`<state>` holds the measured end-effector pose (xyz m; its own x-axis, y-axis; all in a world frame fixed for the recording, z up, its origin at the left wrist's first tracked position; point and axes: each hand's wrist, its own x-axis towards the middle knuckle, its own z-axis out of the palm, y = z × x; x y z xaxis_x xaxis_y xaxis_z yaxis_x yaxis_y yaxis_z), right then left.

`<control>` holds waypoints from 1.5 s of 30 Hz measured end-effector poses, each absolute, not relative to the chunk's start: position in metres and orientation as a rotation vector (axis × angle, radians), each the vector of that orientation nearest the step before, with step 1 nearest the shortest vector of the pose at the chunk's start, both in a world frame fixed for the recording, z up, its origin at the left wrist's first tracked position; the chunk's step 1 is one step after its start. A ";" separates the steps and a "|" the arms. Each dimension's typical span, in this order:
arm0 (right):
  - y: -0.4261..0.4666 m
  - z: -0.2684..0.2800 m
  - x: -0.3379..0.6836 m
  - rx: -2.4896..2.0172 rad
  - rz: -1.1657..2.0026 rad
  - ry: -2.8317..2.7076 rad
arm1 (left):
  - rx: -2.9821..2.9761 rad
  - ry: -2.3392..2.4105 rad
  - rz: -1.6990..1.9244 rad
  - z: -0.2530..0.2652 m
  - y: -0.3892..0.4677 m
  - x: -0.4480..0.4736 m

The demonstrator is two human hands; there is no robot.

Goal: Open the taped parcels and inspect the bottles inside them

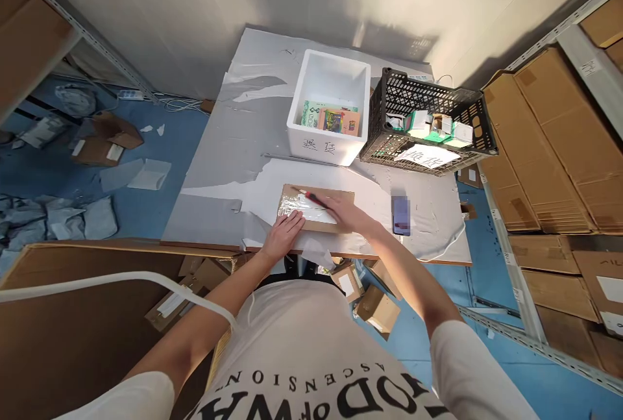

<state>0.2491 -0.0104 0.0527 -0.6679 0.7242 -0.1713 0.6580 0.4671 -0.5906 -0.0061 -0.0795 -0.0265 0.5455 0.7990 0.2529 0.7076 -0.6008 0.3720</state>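
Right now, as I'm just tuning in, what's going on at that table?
A person stands at the table with both hands at a flat cardboard box near its front edge. The left hand rests on the box's near left part; the right hand holds a slim red-and-black tool over its top. Whether the tip touches, I can't tell. Behind stand a white foam box and a black crate; a phone lies to the right.

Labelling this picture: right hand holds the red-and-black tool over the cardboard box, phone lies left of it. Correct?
Not quite: the head view shows the phone right of the cardboard box. The right hand does hold the red-and-black tool over it.
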 end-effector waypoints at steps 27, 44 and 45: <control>-0.032 0.112 0.361 -1.702 0.630 -3.071 | 2.427 1.319 0.550 -0.032 -0.076 -0.003; -0.129 0.009 0.327 -1.612 1.421 -0.828 | 2.588 1.339 0.213 0.023 -0.033 0.020; -0.131 0.005 0.320 -1.577 1.439 -0.790 | 2.591 1.326 0.176 0.023 -0.026 0.023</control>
<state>0.3199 -0.1315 0.0048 0.1427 0.8778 -0.4573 -0.0847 -0.4495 -0.8892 0.0228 -0.0260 0.0229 0.5843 0.8115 0.0043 0.7845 -0.5662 0.2528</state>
